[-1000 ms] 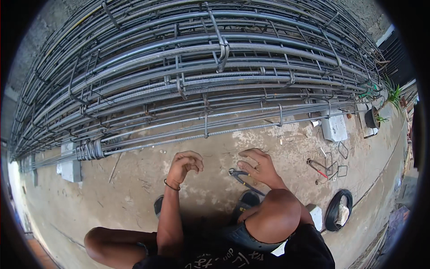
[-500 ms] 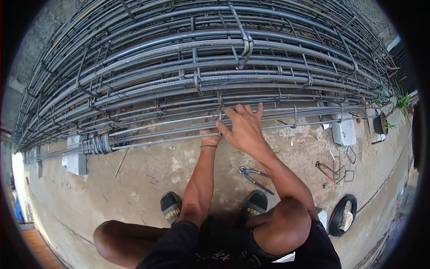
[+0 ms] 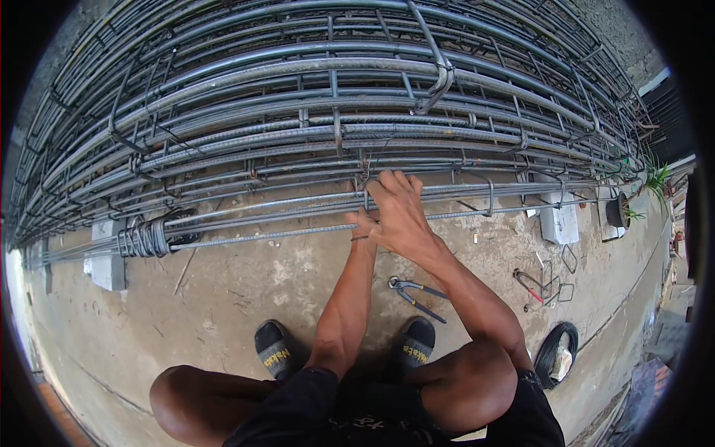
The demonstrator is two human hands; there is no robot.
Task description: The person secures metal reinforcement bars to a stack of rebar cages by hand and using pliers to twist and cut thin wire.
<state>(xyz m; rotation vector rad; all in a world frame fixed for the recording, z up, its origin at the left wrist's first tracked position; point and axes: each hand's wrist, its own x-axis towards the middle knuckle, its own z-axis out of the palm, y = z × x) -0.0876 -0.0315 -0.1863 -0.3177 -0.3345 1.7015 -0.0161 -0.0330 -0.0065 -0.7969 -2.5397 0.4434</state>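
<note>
A bundle of long ribbed steel bars [image 3: 283, 217] runs across in front of me, with square stirrups hooked round it. My left hand [image 3: 363, 222] comes up from below and closes round the lower bars; its fingers are partly hidden behind them. Beside it, my right hand [image 3: 401, 212] reaches over the same bars beside a stirrup, its fingers bent down and bunched together. What its fingertips pinch is hidden. A thin tie wire [image 3: 380, 153] sticks up just above both hands.
Stacked rebar cages [image 3: 298, 67] fill the far side. Concrete blocks [image 3: 558, 220] stand under the bars. Pincers [image 3: 417, 294] lie on the concrete floor near my right foot, with loose stirrups [image 3: 555, 283], a black wire coil [image 3: 547, 357] and a potted plant [image 3: 617, 210] farther right.
My right hand's spread fingers have curled down over the bars. The left hand has shifted slightly right, closer to the right one. The view has moved a little.
</note>
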